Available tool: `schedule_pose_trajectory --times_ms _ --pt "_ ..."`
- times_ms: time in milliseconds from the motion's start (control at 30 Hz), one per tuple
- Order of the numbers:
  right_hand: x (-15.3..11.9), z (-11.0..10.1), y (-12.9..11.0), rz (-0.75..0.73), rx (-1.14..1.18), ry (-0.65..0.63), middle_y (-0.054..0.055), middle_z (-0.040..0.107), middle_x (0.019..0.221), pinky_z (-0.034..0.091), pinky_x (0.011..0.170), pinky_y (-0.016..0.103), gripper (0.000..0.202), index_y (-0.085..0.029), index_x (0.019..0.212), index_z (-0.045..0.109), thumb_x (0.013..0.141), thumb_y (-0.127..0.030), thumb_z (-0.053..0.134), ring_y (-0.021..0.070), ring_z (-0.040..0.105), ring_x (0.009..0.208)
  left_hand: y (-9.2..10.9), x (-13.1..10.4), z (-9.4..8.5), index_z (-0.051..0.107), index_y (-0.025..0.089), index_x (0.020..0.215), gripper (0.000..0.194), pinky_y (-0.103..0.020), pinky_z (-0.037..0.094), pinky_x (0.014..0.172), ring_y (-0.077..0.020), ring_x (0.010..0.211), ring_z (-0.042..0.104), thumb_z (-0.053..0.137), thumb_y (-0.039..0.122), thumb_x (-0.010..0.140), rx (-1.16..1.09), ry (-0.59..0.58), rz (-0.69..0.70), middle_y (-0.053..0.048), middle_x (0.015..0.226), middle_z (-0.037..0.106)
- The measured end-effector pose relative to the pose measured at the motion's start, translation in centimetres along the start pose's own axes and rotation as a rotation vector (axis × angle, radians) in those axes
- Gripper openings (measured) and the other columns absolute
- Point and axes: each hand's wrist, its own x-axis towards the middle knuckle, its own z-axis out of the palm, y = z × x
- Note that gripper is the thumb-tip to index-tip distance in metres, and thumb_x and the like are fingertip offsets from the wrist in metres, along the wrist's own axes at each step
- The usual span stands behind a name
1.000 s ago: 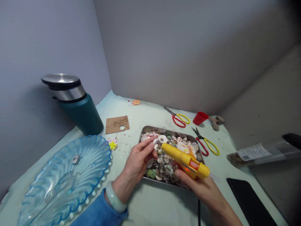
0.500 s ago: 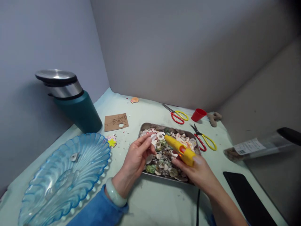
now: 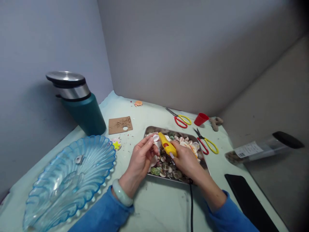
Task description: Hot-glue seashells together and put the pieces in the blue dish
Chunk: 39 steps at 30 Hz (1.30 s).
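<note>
Between thumb and fingers, my left hand [image 3: 143,154] pinches a small white shell [image 3: 155,138]. My right hand [image 3: 183,158] is closed around a yellow glue gun [image 3: 167,145], whose tip points at the shell and is right beside it. A black cord [image 3: 191,206] runs from the gun down toward the front of the table. Both hands are above a metal tray [image 3: 166,179] full of shells and snail shells in white, green and brown. My right hand and the gun hide part of the tray's contents.
Left of the tray lies a blue scalloped dish [image 3: 94,180], with a teal bottle [image 3: 84,112] behind it. Brown card [image 3: 116,126] lies at centre left. Two pairs of scissors [image 3: 182,120], a red cup [image 3: 201,119], a clear container [image 3: 260,149] and a black slab [image 3: 248,199] are around the right.
My right hand has brought the glue gun leftward, its tip now close to the shell. My left hand keeps its pinch on the shell. The view has shifted slightly.
</note>
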Motion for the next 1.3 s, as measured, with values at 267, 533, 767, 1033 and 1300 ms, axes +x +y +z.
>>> schedule_pose_trajectory --times_ms 267,533,767,1033,1300 --pt "0.5 0.8 0.3 0.022 0.012 0.003 0.008 0.072 0.091 0.04 0.068 0.029 0.033 -0.019 0.104 0.06 0.073 -0.008 0.056 0.0255 0.066 0.084 0.0 0.0 0.1 0.067 0.012 0.1 0.034 -0.018 0.041 0.052 -0.0084 0.052 0.053 0.074 0.032 0.074 -0.002 -0.005 0.007 0.001 0.057 0.06" --pt "0.4 0.7 1.5 0.06 0.09 0.087 0.006 0.071 0.088 0.042 0.069 0.029 0.021 -0.02 0.103 0.059 0.082 -0.022 0.055 0.0241 0.064 0.08 0.0 -0.1 0.1 0.067 0.012 0.098 0.032 -0.018 0.042 0.052 -0.0079 0.051 0.053 0.074 0.032 0.075 0.005 0.0 -0.009 0.001 0.06 0.06" --pt "0.4 1.7 0.3 0.04 0.128 0.019 0.006 0.072 0.082 0.037 0.064 0.028 0.036 -0.021 0.102 0.062 0.068 -0.008 0.059 0.0252 0.065 0.076 0.1 -0.2 0.3 0.065 0.013 0.101 0.033 -0.017 0.041 0.049 -0.0086 0.049 0.052 0.072 0.034 0.076 0.013 -0.002 -0.045 0.002 0.055 0.058" --pt "0.3 0.7 1.7 0.124 0.399 0.187 0.001 0.067 0.077 0.043 0.065 0.031 0.015 -0.021 0.084 0.06 0.072 -0.029 0.066 0.0216 0.061 0.07 -0.1 0.0 -0.1 0.067 0.011 0.1 0.031 -0.018 0.045 0.053 -0.0076 0.052 0.053 0.073 0.03 0.076 0.016 -0.012 0.01 0.0 0.063 0.061" --pt "-0.2 0.5 2.5 0.154 0.714 0.322 0.004 0.068 0.083 0.051 0.067 0.036 0.021 -0.02 0.089 0.063 0.075 -0.035 0.066 0.0227 0.063 0.075 -0.3 0.0 -0.1 0.069 0.012 0.099 0.029 -0.018 0.045 0.055 -0.0067 0.054 0.053 0.073 0.031 0.077 0.041 -0.027 -0.035 -0.001 0.067 0.063"
